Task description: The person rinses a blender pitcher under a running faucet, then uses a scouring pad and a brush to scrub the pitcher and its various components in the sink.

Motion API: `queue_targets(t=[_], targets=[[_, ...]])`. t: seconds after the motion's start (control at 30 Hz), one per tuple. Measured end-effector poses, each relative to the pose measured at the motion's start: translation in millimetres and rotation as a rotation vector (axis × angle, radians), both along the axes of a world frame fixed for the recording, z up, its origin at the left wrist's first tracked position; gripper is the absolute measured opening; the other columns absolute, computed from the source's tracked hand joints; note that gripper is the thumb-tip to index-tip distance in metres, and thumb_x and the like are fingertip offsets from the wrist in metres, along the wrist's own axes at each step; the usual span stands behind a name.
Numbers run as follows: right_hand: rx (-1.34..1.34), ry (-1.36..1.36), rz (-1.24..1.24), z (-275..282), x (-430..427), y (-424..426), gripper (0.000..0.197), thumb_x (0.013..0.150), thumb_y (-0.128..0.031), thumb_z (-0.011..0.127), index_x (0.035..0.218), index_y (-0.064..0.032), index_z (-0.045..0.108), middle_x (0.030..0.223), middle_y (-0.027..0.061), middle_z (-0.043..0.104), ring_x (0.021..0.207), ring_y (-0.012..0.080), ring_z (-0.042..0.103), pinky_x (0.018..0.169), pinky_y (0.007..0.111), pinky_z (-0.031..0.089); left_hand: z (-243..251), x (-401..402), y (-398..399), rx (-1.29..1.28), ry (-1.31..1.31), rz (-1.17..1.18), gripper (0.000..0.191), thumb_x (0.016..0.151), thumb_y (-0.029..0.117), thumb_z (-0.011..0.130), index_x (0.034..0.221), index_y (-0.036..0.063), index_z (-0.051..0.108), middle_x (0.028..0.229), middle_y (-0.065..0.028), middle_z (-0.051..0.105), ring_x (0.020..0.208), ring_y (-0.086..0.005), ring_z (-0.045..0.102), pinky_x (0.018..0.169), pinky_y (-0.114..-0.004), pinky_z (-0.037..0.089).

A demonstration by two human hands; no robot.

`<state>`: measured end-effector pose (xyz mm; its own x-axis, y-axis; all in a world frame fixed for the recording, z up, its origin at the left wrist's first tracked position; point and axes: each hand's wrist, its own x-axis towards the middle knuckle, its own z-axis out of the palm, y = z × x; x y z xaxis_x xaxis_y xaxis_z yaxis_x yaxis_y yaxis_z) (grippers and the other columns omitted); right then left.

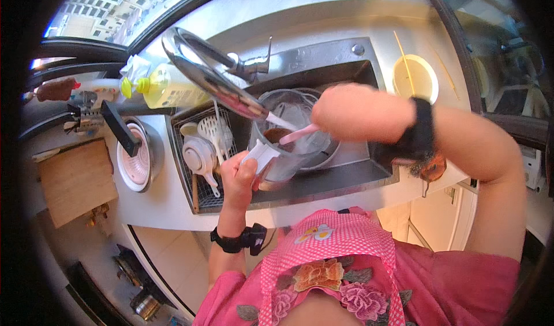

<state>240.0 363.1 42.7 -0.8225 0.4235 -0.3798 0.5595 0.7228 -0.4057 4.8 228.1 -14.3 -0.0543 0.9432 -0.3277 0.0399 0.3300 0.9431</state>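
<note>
My left hand (239, 174) grips the white handle (262, 155) of a clear jug (283, 168), tilted over the sink (355, 170). In my right hand (350, 113) is a pink-handled tool (301, 133), its far end inside the jug and its head not clearly visible. Water (279, 121) runs from the chrome faucet (207, 75) towards the jug's mouth. Other clear vessels (288, 101) and a round pan or bowl (324, 159) sit in the sink below, partly covered by the jug and my right hand.
A wire rack (203, 198) at the sink's left holds white kitchen utensils (200, 153). Behind it stands a yellow pump bottle (171, 86). Further left is a pink colander in a metal bowl (149, 179). A yellow container (417, 81) with a thin stick stands right of the sink.
</note>
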Motion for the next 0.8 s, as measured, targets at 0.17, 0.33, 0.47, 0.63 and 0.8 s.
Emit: queue_targets(t=[0.17,0.33,0.47,0.63,0.8], targets=[[-0.524,-0.148,-0.173,24.0,32.4,38.4,0.04,0.064,-0.016,0.065,0.101,-0.0024,0.064,0.073,0.0125,0.062,0.066,0.0226,0.059,0.062,0.033,0.047,-11.2,-10.4,-11.0,-0.013,0.056,0.019,0.042,0.079,0.04,0.057,0.06,0.0032,0.05,0.05,0.0021,0.045,0.043,-0.0034,0.038,0.038,-0.02,0.026],[-0.523,-0.238,-0.181,17.6,26.9,32.0,0.026,0.071,-0.012,0.059,0.09,0.0048,0.063,0.062,0.0105,0.059,0.057,0.0232,0.058,0.055,0.033,0.047,-6.0,-7.6,-11.7,0.009,0.074,0.013,0.039,0.079,0.037,0.058,0.06,0.0031,0.05,0.051,0.0023,0.044,0.044,-0.0036,0.038,0.039,-0.02,0.026],[-0.098,-0.006,0.141,-25.9,-9.6,-0.8,0.019,0.074,-0.014,0.059,0.075,0.0047,0.062,0.058,0.0091,0.058,0.053,0.0224,0.058,0.052,0.033,0.046,-14.9,-5.2,-6.0,0.122,0.216,-0.083,0.038,0.079,0.036,0.057,0.061,0.0027,0.051,0.052,0.0024,0.045,0.044,-0.0037,0.039,0.039,-0.021,0.027],[-0.695,-0.275,-0.091,-15.3,-17.7,10.3,0.035,0.087,-0.026,0.051,0.067,0.0009,0.06,0.058,0.0062,0.059,0.048,0.0143,0.055,0.046,0.03,0.045,-4.6,-5.8,-6.9,0.021,0.109,0.025,0.037,0.078,0.035,0.057,0.061,0.0024,0.052,0.053,0.0025,0.046,0.046,-0.0034,0.039,0.04,-0.021,0.027],[-0.982,-0.113,-0.448,48.8,45.0,4.1,0.032,0.092,-0.025,0.046,0.081,0.002,0.059,0.066,0.0032,0.059,0.047,0.0075,0.052,0.04,0.021,0.041,-15.2,-9.9,-13.8,-0.021,0.026,0.082,0.037,0.078,0.034,0.057,0.061,0.0018,0.053,0.05,0.0023,0.045,0.048,-0.0031,0.039,0.042,-0.021,0.028]])
